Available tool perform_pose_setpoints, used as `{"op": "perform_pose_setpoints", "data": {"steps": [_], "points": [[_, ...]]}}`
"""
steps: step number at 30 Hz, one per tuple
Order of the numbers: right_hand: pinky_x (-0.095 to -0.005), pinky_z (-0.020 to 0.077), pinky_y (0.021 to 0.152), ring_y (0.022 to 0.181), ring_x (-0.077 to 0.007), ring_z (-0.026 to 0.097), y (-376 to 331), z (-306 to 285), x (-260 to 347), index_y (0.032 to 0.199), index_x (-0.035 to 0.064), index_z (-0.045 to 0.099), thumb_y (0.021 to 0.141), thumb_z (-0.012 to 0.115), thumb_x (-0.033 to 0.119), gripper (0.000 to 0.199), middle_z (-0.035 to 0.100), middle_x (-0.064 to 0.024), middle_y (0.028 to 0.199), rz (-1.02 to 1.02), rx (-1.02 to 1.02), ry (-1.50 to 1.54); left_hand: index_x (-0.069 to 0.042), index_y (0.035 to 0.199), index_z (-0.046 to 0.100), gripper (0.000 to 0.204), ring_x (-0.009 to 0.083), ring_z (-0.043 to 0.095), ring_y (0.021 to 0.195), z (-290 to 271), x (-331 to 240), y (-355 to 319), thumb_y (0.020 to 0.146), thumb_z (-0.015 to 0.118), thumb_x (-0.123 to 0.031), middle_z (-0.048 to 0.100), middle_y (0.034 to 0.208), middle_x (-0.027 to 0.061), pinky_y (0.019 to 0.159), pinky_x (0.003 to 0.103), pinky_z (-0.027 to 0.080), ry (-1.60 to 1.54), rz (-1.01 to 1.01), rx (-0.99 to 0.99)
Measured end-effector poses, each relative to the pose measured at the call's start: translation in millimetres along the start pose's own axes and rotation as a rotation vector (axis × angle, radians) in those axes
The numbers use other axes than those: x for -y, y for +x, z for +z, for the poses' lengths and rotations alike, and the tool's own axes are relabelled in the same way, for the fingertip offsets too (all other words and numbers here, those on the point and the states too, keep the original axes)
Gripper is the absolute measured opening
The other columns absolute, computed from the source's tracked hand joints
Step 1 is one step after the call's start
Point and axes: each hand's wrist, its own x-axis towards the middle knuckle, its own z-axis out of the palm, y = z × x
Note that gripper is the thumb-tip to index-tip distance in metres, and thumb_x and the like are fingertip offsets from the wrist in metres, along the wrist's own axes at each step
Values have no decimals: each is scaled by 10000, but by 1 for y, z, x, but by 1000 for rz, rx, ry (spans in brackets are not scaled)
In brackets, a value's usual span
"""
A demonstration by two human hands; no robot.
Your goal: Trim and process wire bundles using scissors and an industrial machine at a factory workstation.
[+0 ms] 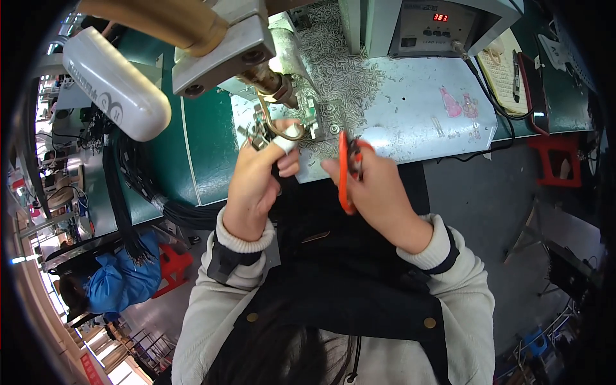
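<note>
Over the worktop (pixel 404 131), hands (pixel 255 174) (pixel 377 183) hold parts (pixel 260 133) and pliers (pixel 344 183).

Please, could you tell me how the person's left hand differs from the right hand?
The left hand holds small green-and-metal parts, while the right hand grips an orange-handled tool. The left hand wears a white wrap on one digit; none shows on the right hand. Both are otherwise bare and come out of cream ribbed cuffs.
</note>
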Motion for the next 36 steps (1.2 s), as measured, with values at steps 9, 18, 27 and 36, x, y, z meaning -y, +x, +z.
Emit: {"op": "perform_pose_setpoints", "data": {"steps": [9, 18, 27, 36], "points": [[-218, 362, 354, 403, -56, 419, 48, -7, 12, 865, -17, 496, 828, 561, 187, 218, 437, 5, 542, 27, -122, 448, -1, 903, 511, 152, 49, 348, 476, -3, -1, 15, 779, 581, -56, 437, 631, -10, 411, 183, 263, 39, -5, -29], [-225, 330, 366, 411, -43, 397, 56, -1, -3, 872, -14, 502, 821, 565, 161, 193, 428, 2, 557, -107, -150, 305, -10, 881, 476, 209, 39, 325, 469, -9, -2, 17, 761, 623, -98, 434, 623, -10, 399, 174, 254, 51, 18, 46], [-217, 328, 381, 421, -46, 397, 52, -2, 4, 874, -19, 500, 827, 555, 154, 188, 455, -10, 590, -66, -140, 325, 1, 857, 491, 182, 41, 325, 473, -9, -4, 16, 767, 614, -98, 431, 625, -7, 404, 179, 251, 83, 10, 56], [-191, 328, 377, 406, -59, 402, 28, -1, 6, 869, -15, 492, 836, 535, 146, 170, 476, -25, 587, -90, -65, 584, 33, 937, 546, 183, 118, 462, 594, 0, -3, -19, 784, 571, -66, 512, 715, 62, 511, 237, 380, 7, -38, 39]]}}
